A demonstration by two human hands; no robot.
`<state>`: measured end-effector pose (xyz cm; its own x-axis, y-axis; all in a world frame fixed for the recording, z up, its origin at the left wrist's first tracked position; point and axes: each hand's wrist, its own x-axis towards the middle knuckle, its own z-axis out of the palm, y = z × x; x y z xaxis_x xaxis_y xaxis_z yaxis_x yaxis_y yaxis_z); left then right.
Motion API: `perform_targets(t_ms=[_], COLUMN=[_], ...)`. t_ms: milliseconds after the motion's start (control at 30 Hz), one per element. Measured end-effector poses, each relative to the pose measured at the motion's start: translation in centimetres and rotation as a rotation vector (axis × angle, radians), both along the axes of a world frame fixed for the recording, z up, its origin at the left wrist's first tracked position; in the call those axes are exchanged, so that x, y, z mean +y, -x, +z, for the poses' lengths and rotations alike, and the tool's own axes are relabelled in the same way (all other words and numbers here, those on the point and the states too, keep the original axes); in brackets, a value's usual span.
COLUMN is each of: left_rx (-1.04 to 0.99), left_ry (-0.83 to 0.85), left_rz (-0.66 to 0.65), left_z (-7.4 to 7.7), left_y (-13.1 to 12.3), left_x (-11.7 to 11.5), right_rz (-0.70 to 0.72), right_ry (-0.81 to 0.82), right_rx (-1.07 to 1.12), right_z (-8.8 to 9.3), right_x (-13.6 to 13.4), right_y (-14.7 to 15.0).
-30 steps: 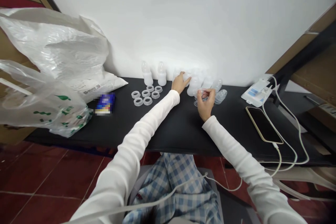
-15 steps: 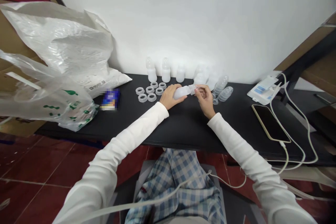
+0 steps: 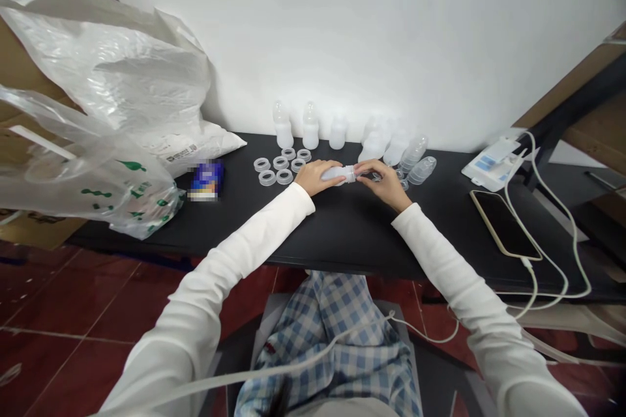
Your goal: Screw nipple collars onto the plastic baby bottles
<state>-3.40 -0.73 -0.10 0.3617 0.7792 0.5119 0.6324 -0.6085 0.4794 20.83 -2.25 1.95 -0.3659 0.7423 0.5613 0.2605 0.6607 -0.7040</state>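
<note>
Between the front and back edges of the tabletop (image 3: 342, 234) I see the left hand (image 3: 313, 177) wrapping its fingers round a sideways bottle (image 3: 332, 173), the right hand (image 3: 384, 182) pinching its neck.

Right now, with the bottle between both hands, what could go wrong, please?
The bottle is tilted onto its side in the left hand, so it might slip while the right hand works at its neck.

The loose rings sit close to the left hand; a sideways movement could scatter them.

The clear covers are near the right hand and might get knocked.
</note>
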Motion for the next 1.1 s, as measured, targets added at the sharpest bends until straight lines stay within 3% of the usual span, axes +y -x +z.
perform_targets(t_ms=[133,400,467,633,733,900,1100], left_rx=[0.002,0.068,0.077,0.078,0.099,0.122,0.020], left_ry=[-0.010,-0.200,-0.206,-0.189,-0.175,-0.212,-0.214], left_rz=[-0.039,-0.075,-0.045,0.006,-0.040,-0.101,-0.108], left_z=[-0.1,0.8,0.9,0.6,0.6,1.0,0.9], left_y=[0.4,-0.6,-0.7,-0.2,0.1,-0.1,-0.4], left_x=[0.5,-0.4,-0.5,0.1,0.3,-0.1,-0.4], right_rz=[-0.048,-0.142,-0.151,-0.132,-0.144,-0.169,-0.142], right_ry=[-0.107,0.187,0.127,-0.235,-0.271,-0.147,0.173], right_rx=[-0.103,-0.113,-0.150,-0.388,-0.405,-0.306,-0.176], right_z=[-0.4,-0.6,-0.2,0.4,0.2,-0.1,0.2], right_x=[-0.3,-0.8,-0.8,-0.5,-0.4,-0.1,-0.3], right_y=[0.4,0.6,0.2,-0.5,-0.3,0.4,1.1])
